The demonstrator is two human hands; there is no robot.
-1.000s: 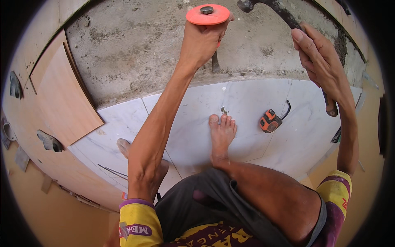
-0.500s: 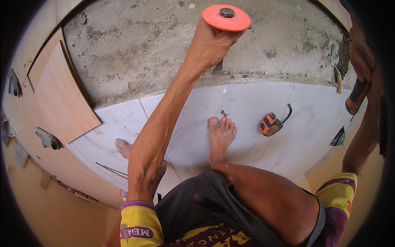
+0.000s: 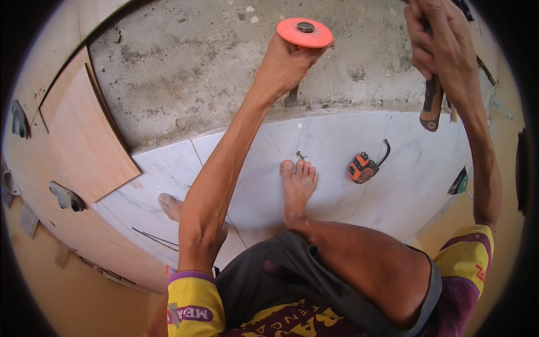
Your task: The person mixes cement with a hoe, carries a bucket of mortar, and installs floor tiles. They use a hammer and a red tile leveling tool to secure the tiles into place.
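My left hand (image 3: 286, 63) is closed around a chisel, just below its round orange hand guard (image 3: 292, 35). The steel striking end (image 3: 305, 27) pokes up through the guard, and the flat blade (image 3: 291, 99) shows beneath my fist, at the concrete beside the tile edge. At the upper right, my right hand (image 3: 443, 48) grips a hammer by its brown and black handle (image 3: 431, 106). The hammer's head is not visible. Apart from the chisel, my right hand is raised to its right.
White marbled tiles (image 3: 252, 163) lie under my bare feet, bordering rough grey concrete (image 3: 185, 67). An orange and black tape measure (image 3: 362, 167) rests on them. Wooden boards (image 3: 92, 135) overlap the tiles at left, near thin dark rods (image 3: 154, 238). A dark green packet (image 3: 459, 182) lies right.
My right hand has swung in from the right rim toward the upper middle, carrying the hammer. My left hand keeps its hold on the chisel, and the view has shifted slightly.
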